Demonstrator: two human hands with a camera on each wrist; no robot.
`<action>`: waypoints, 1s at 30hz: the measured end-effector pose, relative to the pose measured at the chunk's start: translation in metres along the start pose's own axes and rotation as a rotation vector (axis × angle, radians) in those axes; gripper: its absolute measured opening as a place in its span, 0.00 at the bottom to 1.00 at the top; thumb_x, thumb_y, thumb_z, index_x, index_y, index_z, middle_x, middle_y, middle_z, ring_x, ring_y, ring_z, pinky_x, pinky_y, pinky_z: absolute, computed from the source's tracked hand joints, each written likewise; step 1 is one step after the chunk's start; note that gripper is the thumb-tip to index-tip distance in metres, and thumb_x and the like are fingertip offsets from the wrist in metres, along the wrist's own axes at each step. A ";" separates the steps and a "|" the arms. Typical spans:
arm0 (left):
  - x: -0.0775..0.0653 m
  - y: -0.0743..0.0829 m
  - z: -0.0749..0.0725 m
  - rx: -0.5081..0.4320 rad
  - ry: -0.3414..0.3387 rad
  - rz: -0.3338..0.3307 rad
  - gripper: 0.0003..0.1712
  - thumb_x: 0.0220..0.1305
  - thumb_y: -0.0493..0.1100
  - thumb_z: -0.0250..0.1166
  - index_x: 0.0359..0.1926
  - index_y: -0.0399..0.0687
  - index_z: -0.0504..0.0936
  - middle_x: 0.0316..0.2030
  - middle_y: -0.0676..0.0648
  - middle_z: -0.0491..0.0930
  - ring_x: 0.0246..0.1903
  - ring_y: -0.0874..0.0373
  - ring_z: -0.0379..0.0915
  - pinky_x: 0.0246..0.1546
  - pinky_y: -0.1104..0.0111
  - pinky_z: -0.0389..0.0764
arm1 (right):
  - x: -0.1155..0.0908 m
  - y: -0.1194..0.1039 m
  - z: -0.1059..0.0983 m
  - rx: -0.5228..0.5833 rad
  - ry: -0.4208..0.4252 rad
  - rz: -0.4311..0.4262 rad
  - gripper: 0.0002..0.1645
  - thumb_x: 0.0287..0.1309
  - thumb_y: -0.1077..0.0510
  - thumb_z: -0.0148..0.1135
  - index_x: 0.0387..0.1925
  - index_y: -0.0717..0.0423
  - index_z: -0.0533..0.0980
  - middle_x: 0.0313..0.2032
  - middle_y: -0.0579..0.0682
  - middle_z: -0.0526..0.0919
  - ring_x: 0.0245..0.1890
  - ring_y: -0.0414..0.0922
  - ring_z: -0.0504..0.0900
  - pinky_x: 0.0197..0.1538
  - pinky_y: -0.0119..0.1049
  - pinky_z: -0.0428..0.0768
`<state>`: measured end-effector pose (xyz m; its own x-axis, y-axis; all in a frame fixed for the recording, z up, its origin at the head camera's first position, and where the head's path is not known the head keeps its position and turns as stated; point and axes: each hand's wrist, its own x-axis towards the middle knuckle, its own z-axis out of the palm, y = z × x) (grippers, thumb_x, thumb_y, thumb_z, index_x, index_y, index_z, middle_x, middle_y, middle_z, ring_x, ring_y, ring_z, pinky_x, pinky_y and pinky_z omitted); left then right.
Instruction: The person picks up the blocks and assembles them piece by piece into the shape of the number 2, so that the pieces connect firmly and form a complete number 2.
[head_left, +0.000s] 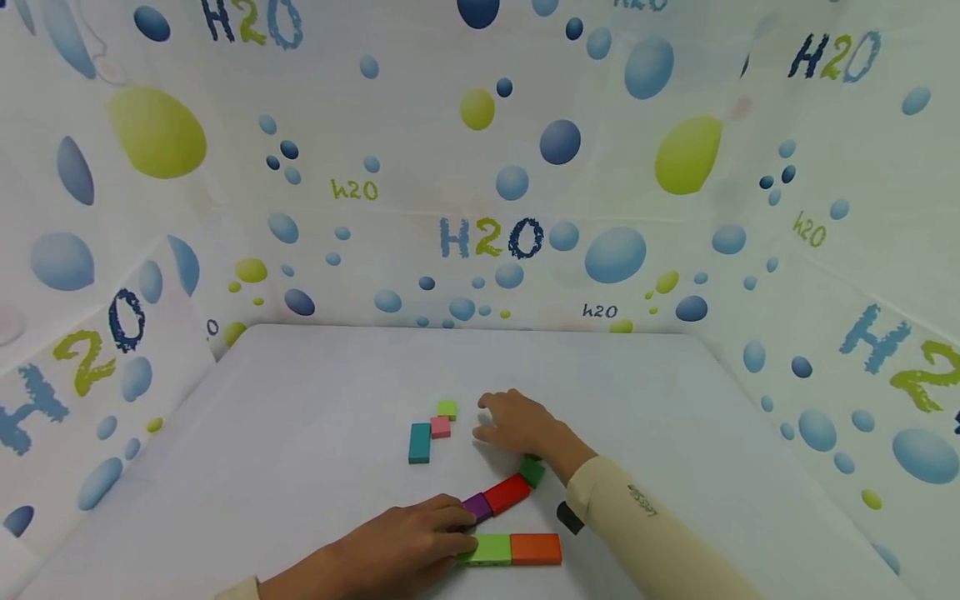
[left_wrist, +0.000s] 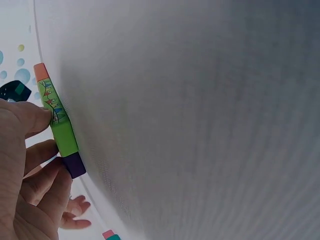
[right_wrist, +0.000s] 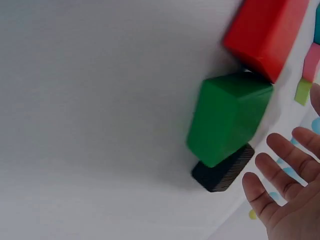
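Observation:
My left hand [head_left: 412, 537] pinches the left ends of two touching blocks. Its thumb is against the printed side of a light green block [left_wrist: 53, 102], and its fingers lie against a purple block [left_wrist: 74, 165]. An orange block [head_left: 536, 549] continues the light green one. From the purple block a red block [head_left: 507, 495] runs on at a slant towards a green block [right_wrist: 227, 117]. Beside that sits a dark block [right_wrist: 223, 171] with a ribbed side. My right hand [head_left: 517, 419], fingers spread and holding nothing, is over the table beyond the green block.
Left of the right hand lie a teal block [head_left: 419, 443], a small pink block [head_left: 440, 427] and a small lime block [head_left: 447, 409], close together. A small black object [head_left: 570, 517] shows beside the right sleeve. Patterned sheets [head_left: 480, 275] enclose the white table [head_left: 315, 392] at back and sides.

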<state>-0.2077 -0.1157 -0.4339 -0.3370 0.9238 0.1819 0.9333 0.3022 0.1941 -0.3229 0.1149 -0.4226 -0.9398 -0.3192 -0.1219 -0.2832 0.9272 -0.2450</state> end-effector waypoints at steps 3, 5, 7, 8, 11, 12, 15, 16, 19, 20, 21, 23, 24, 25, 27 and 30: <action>-0.001 0.000 0.000 0.010 0.010 0.015 0.20 0.68 0.42 0.68 0.60 0.58 0.83 0.60 0.53 0.79 0.60 0.60 0.73 0.52 0.71 0.82 | 0.002 -0.007 -0.003 0.004 -0.007 -0.013 0.32 0.67 0.41 0.62 0.67 0.48 0.72 0.61 0.49 0.79 0.59 0.48 0.75 0.63 0.48 0.78; -0.001 0.001 0.000 0.012 0.012 0.020 0.20 0.68 0.42 0.68 0.60 0.58 0.83 0.60 0.53 0.79 0.60 0.60 0.73 0.52 0.71 0.82 | 0.004 -0.010 -0.003 -0.004 -0.019 -0.021 0.32 0.67 0.41 0.63 0.68 0.46 0.72 0.62 0.49 0.78 0.60 0.48 0.74 0.63 0.48 0.78; -0.002 0.001 0.000 0.012 0.015 0.026 0.20 0.68 0.42 0.68 0.60 0.57 0.83 0.60 0.53 0.79 0.60 0.60 0.73 0.52 0.72 0.82 | 0.007 -0.013 -0.003 -0.023 -0.030 -0.034 0.33 0.67 0.42 0.63 0.69 0.45 0.71 0.63 0.48 0.77 0.62 0.48 0.73 0.64 0.48 0.77; -0.002 0.001 0.001 0.014 0.016 0.028 0.20 0.68 0.42 0.68 0.60 0.57 0.83 0.59 0.53 0.79 0.60 0.60 0.72 0.51 0.72 0.82 | 0.008 -0.014 -0.003 -0.035 -0.032 -0.048 0.33 0.67 0.42 0.64 0.70 0.44 0.71 0.63 0.48 0.77 0.62 0.48 0.72 0.64 0.47 0.77; -0.002 0.001 0.001 0.028 0.025 0.035 0.20 0.68 0.42 0.68 0.60 0.57 0.83 0.59 0.53 0.79 0.60 0.60 0.72 0.51 0.72 0.82 | 0.012 -0.019 0.000 -0.085 -0.028 -0.117 0.32 0.67 0.43 0.64 0.70 0.41 0.71 0.62 0.47 0.78 0.61 0.47 0.72 0.62 0.45 0.78; -0.002 0.001 0.001 0.033 0.026 0.037 0.20 0.68 0.42 0.68 0.59 0.57 0.83 0.59 0.53 0.79 0.60 0.60 0.72 0.51 0.72 0.82 | 0.013 -0.021 0.001 -0.098 -0.029 -0.141 0.32 0.67 0.43 0.64 0.69 0.40 0.71 0.60 0.47 0.78 0.59 0.47 0.72 0.61 0.44 0.79; -0.002 0.000 0.002 0.034 0.025 0.041 0.20 0.68 0.42 0.68 0.60 0.57 0.83 0.59 0.53 0.79 0.60 0.60 0.72 0.52 0.71 0.82 | 0.014 -0.026 0.003 -0.128 -0.037 -0.190 0.31 0.65 0.42 0.65 0.68 0.38 0.73 0.56 0.46 0.79 0.55 0.45 0.72 0.57 0.42 0.80; -0.001 0.000 0.002 0.030 0.024 0.042 0.20 0.68 0.42 0.68 0.60 0.57 0.83 0.60 0.53 0.79 0.61 0.60 0.72 0.52 0.71 0.82 | 0.014 -0.028 0.004 -0.130 -0.042 -0.195 0.31 0.65 0.42 0.65 0.68 0.37 0.73 0.55 0.46 0.79 0.54 0.45 0.72 0.57 0.41 0.80; -0.001 0.000 0.002 0.017 0.022 0.046 0.20 0.69 0.42 0.67 0.60 0.57 0.82 0.60 0.53 0.79 0.61 0.60 0.72 0.52 0.71 0.82 | 0.014 -0.031 0.006 -0.127 -0.052 -0.185 0.31 0.65 0.42 0.66 0.68 0.35 0.73 0.54 0.45 0.79 0.53 0.44 0.72 0.56 0.42 0.80; -0.001 0.000 0.002 0.015 0.020 0.045 0.20 0.69 0.42 0.67 0.61 0.57 0.82 0.60 0.53 0.79 0.61 0.60 0.72 0.52 0.71 0.82 | 0.013 -0.032 0.007 -0.125 -0.054 -0.183 0.31 0.65 0.42 0.66 0.68 0.34 0.73 0.55 0.45 0.79 0.54 0.44 0.72 0.56 0.42 0.80; -0.001 0.000 0.002 0.014 0.016 0.042 0.20 0.69 0.42 0.67 0.61 0.58 0.82 0.60 0.53 0.79 0.61 0.60 0.72 0.53 0.71 0.82 | 0.013 -0.032 0.008 -0.120 -0.054 -0.187 0.31 0.65 0.42 0.65 0.69 0.34 0.73 0.55 0.45 0.79 0.54 0.44 0.72 0.57 0.42 0.80; -0.001 0.000 0.001 0.008 0.006 0.029 0.20 0.69 0.43 0.67 0.61 0.58 0.82 0.60 0.53 0.79 0.61 0.60 0.72 0.53 0.71 0.82 | 0.013 -0.033 0.009 -0.109 -0.051 -0.198 0.30 0.66 0.43 0.65 0.68 0.34 0.73 0.57 0.46 0.78 0.55 0.44 0.72 0.58 0.42 0.80; -0.001 0.000 0.001 0.006 0.002 0.023 0.20 0.69 0.43 0.68 0.61 0.58 0.82 0.60 0.53 0.79 0.61 0.60 0.72 0.53 0.71 0.82 | 0.013 -0.033 0.010 -0.105 -0.048 -0.209 0.29 0.67 0.43 0.65 0.68 0.35 0.73 0.56 0.45 0.79 0.55 0.44 0.72 0.57 0.41 0.80; -0.001 0.000 0.001 0.004 -0.001 0.015 0.20 0.69 0.43 0.68 0.61 0.58 0.82 0.60 0.53 0.79 0.61 0.60 0.72 0.53 0.71 0.82 | 0.013 -0.034 0.010 -0.103 -0.043 -0.218 0.29 0.67 0.44 0.65 0.67 0.36 0.73 0.56 0.45 0.79 0.55 0.44 0.72 0.57 0.40 0.80; 0.000 0.000 0.001 0.003 -0.004 0.004 0.20 0.69 0.44 0.68 0.61 0.58 0.82 0.60 0.53 0.79 0.60 0.60 0.72 0.53 0.71 0.82 | 0.014 -0.035 0.010 -0.101 -0.036 -0.232 0.27 0.67 0.44 0.65 0.66 0.38 0.74 0.53 0.44 0.79 0.53 0.43 0.72 0.56 0.38 0.80; 0.000 0.000 0.001 0.001 -0.001 -0.004 0.20 0.69 0.44 0.68 0.61 0.58 0.82 0.60 0.53 0.79 0.60 0.60 0.73 0.53 0.70 0.82 | 0.014 -0.037 0.010 -0.103 -0.036 -0.229 0.26 0.66 0.45 0.66 0.64 0.39 0.75 0.47 0.42 0.79 0.49 0.41 0.72 0.51 0.34 0.79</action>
<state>-0.2074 -0.1159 -0.4348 -0.3406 0.9228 0.1803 0.9321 0.3061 0.1938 -0.3238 0.0741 -0.4251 -0.8421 -0.5282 -0.1090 -0.5075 0.8444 -0.1716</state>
